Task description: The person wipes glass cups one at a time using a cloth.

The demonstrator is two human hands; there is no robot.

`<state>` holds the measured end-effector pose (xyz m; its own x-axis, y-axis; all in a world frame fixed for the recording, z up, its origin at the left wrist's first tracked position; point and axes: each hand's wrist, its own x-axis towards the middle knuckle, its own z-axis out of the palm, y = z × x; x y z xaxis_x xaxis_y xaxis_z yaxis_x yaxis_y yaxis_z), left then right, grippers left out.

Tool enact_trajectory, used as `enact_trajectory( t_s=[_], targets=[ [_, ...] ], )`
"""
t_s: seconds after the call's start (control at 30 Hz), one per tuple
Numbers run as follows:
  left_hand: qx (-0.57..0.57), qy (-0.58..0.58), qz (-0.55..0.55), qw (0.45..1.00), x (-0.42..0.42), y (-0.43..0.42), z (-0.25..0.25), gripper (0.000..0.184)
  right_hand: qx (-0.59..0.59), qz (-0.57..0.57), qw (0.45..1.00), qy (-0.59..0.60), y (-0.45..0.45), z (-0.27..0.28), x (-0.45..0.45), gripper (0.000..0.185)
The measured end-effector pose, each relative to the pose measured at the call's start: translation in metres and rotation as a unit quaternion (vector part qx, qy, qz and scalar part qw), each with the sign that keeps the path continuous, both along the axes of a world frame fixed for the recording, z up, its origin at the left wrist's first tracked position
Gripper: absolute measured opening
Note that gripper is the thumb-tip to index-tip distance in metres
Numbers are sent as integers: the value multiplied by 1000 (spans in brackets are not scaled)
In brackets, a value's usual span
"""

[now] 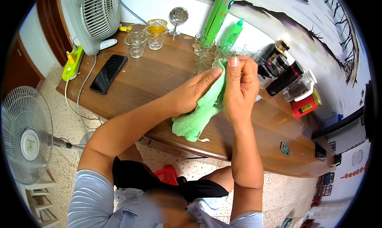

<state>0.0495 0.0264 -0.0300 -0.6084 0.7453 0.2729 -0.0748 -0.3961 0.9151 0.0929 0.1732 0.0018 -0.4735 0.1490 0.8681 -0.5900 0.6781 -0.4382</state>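
A light green cloth [193,122] hangs from my two hands over the front part of the brown table. My left hand [195,90] is closed on the cloth, its thumb pointing up along the fabric. Facing it, my right hand [241,88] has its fingers curled and its thumb raised at the cloth's upper end. Between the hands, partly hidden by the cloth and fingers, something clear like a glass shows. Just behind the hands stand several clear glasses [207,60].
On the wooden table [159,76] are a black phone [108,74], glasses [135,46], a small mirror [178,15], a white fan [95,21], green bottles [233,33], a black flask [285,78] and a red tin [305,103]. A power strip [73,62] lies at the left edge.
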Motion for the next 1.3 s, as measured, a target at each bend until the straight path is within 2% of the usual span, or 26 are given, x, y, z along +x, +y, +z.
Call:
enact_trajectory(
  t_s=[0.03, 0.13, 0.17, 0.27, 0.3, 0.4, 0.53, 0.63, 0.77, 0.87, 0.97, 1.07, 1.1, 1.23, 1.3],
  targets=[
    [-17, 6, -13, 1000, -2, -3, 1, 60, -2, 9, 1000, 1, -1, -1, 0, 31],
    [-46, 124, 83, 988, -11, 1, -7, 76, -12, 32, 999, 7, -8, -5, -2, 35],
    [-65, 151, 132, 977, -11, 1, -8, 76, -13, 23, 999, 25, -11, -4, -2, 37],
    [-84, 190, 146, 967, -18, -5, -7, 75, 27, 14, 999, 14, -15, -8, 1, 39],
    [-46, 181, 175, 967, -21, -2, -10, 64, 37, 20, 999, 15, -21, -7, 2, 39],
    [-19, 138, 144, 980, -29, -7, -11, 66, 80, -19, 995, 55, -28, -15, 0, 38],
    [-51, 122, 123, 983, -21, -9, -1, 67, 98, -49, 994, 28, -24, -10, 5, 35],
    [-113, 183, 117, 970, -19, -5, -7, 65, 49, -74, 993, 78, -13, -8, -1, 35],
    [-138, 143, 58, 978, -8, -4, -7, 58, -3, -108, 990, 89, 4, 5, 1, 36],
    [-159, 190, 68, 966, -13, -7, -10, 54, 8, -96, 991, 94, 4, 6, 3, 37],
    [-191, 209, 137, 949, -17, -11, -6, 49, 31, -80, 993, 86, -2, 1, 3, 35],
    [-142, 135, 189, 962, -9, -8, 5, 43, 39, -53, 994, 92, -15, -12, 0, 34],
    [-132, 130, 184, 965, -15, -10, 0, 42, 40, -40, 996, 68, -22, -12, 5, 31],
    [-86, 125, 168, 974, -36, -24, -12, 39, 64, -25, 993, 93, -42, -27, 5, 27],
    [-85, 88, 148, 981, -34, -23, -12, 42, 55, -24, 995, 82, -39, -27, 7, 29]
  ],
)
